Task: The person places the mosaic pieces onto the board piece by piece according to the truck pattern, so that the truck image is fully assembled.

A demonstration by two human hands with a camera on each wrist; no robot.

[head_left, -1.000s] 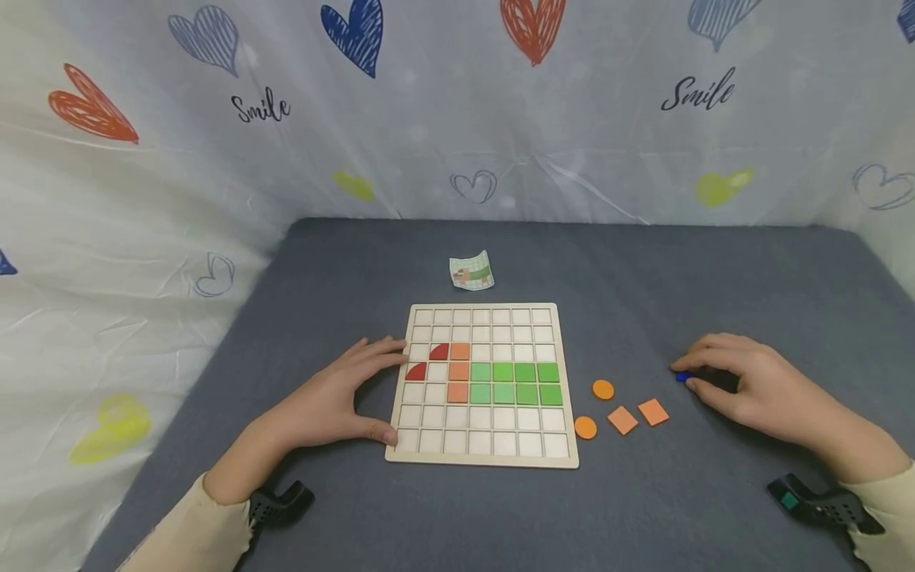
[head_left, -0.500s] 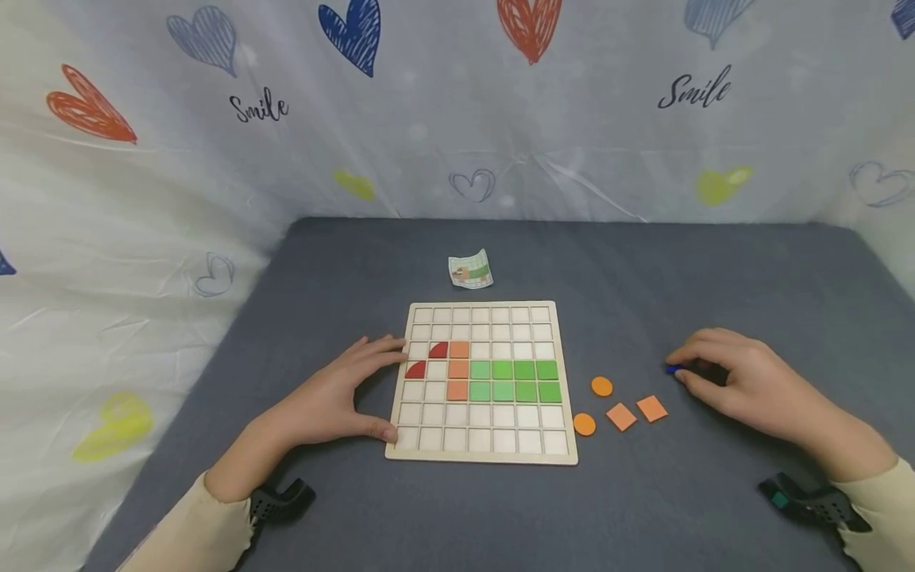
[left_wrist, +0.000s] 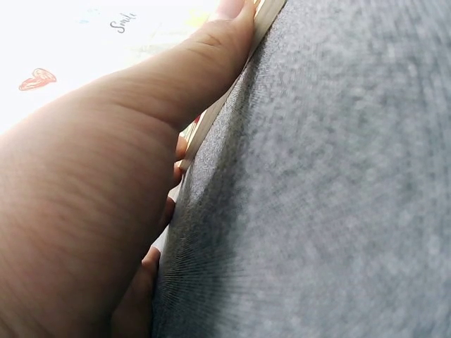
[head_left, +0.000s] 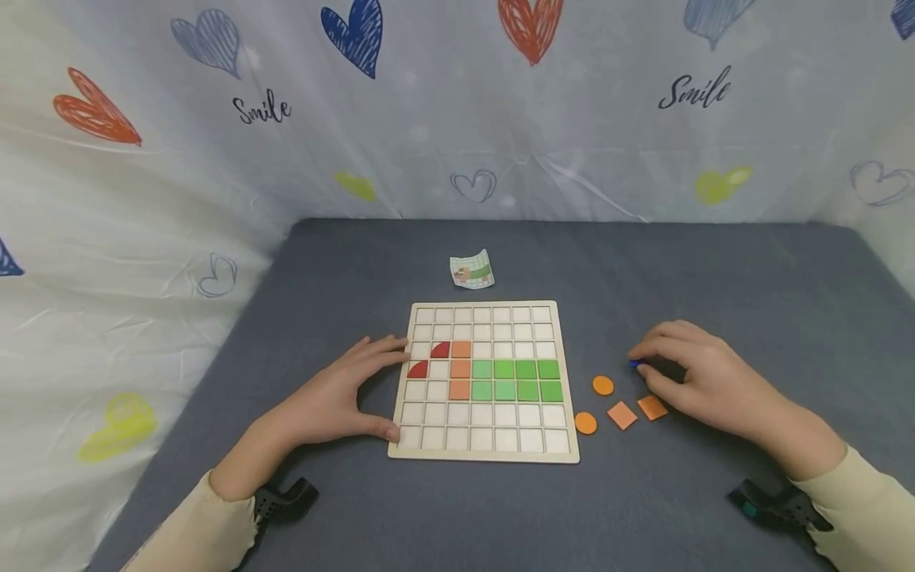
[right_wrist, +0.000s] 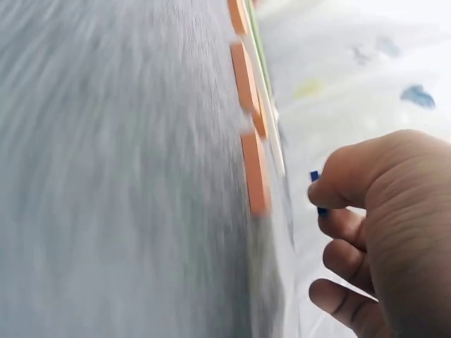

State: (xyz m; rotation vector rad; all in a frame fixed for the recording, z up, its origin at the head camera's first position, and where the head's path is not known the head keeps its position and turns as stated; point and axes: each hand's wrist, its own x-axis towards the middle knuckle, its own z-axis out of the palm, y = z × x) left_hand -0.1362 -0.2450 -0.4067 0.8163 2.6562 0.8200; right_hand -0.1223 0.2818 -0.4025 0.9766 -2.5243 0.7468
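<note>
A wooden grid board (head_left: 483,456) lies flat on the table, with green, orange and dark red tiles set in its middle rows. My left hand (head_left: 336,397) rests along the board's left edge, thumb at the near corner and extended fingers farther up. In the left wrist view the thumb (left_wrist: 211,60) lies against the board's side (left_wrist: 211,134). Between thumb and fingertips my right hand (head_left: 696,373) pinches a small blue tile (right_wrist: 316,176), mostly hidden in the head view. That hand is right of the board, close to an orange square tile (head_left: 652,407).
Two orange round tiles (head_left: 603,385) and another orange square tile (head_left: 622,415) lie just right of the board. Beyond the board's far edge is a small picture card (head_left: 472,270). A white curtain (head_left: 608,119) with printed hearts hangs behind the grey table (head_left: 750,278).
My right hand has moved left toward the board, carrying the blue tile past the loose orange tiles. The left hand has stayed at the board's edge.
</note>
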